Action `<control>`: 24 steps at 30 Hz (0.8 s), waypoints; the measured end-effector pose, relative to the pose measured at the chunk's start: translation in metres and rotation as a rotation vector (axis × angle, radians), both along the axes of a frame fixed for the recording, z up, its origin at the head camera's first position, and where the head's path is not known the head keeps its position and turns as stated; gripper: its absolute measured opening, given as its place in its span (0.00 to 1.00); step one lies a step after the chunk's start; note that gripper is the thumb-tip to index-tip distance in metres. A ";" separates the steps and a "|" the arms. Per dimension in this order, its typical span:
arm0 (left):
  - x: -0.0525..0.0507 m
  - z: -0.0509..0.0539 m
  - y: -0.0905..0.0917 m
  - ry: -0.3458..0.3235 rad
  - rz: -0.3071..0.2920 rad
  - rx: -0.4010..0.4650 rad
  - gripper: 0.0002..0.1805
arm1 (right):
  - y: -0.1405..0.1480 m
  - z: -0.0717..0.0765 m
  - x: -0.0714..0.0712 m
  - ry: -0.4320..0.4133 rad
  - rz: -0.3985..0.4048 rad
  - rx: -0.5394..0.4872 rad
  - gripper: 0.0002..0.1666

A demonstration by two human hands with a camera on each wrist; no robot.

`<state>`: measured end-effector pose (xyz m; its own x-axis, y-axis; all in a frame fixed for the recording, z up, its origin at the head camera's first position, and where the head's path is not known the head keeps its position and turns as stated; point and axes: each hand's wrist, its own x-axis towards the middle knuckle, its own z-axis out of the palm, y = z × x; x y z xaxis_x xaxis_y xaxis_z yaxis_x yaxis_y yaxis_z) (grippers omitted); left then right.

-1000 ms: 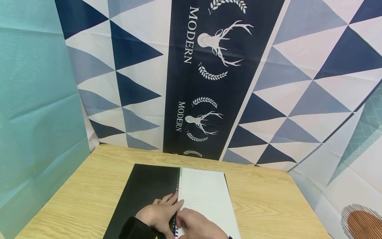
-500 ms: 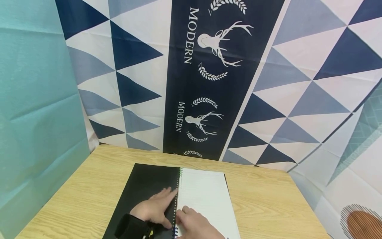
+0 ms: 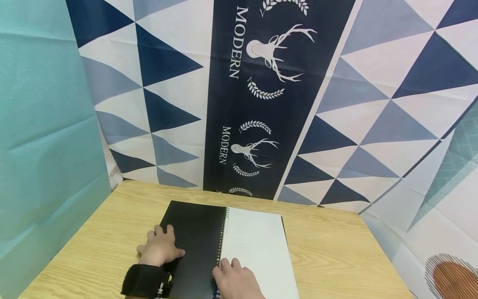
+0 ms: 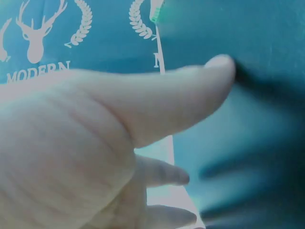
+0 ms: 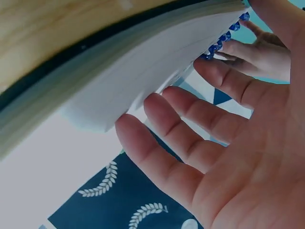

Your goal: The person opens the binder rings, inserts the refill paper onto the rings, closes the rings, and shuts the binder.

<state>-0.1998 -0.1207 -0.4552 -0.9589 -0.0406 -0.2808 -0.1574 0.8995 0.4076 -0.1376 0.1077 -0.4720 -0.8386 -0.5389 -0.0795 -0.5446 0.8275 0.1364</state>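
A spiral notebook lies spread on the table, with a black cover (image 3: 199, 236) on its left and a white lined page (image 3: 259, 245) on its right. My left hand (image 3: 156, 249) is at the cover's left edge, thumb over the black surface and fingers spread toward the edge. The left wrist view shows that thumb (image 4: 190, 95) straight above the cover. My right hand (image 3: 237, 280) touches the page beside the binding with slightly bent fingertips. Blue coils (image 5: 224, 40) of the binding show in the right wrist view; green ones are at its far end.
The wooden table (image 3: 328, 253) extends to both sides of the notebook. Behind it hangs a patterned cloth (image 3: 175, 104) with triangles and deer heads. A teal curtain (image 3: 48, 145) borders the left side. A black band (image 3: 143, 280) is on my left wrist.
My left hand has moved left from the binding to the black cover's outer edge. The right hand has stayed near the binding, its fingers now less curled.
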 end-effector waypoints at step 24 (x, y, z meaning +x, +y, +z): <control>-0.010 -0.009 -0.051 0.094 0.007 0.138 0.44 | 0.012 0.009 -0.002 -0.084 0.040 -0.113 0.32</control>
<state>-0.2103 -0.1722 -0.4645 -0.9812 -0.0142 -0.1927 -0.1182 0.8330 0.5404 -0.1397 0.1194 -0.4629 -0.8094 -0.5811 -0.0852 -0.5829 0.8125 -0.0040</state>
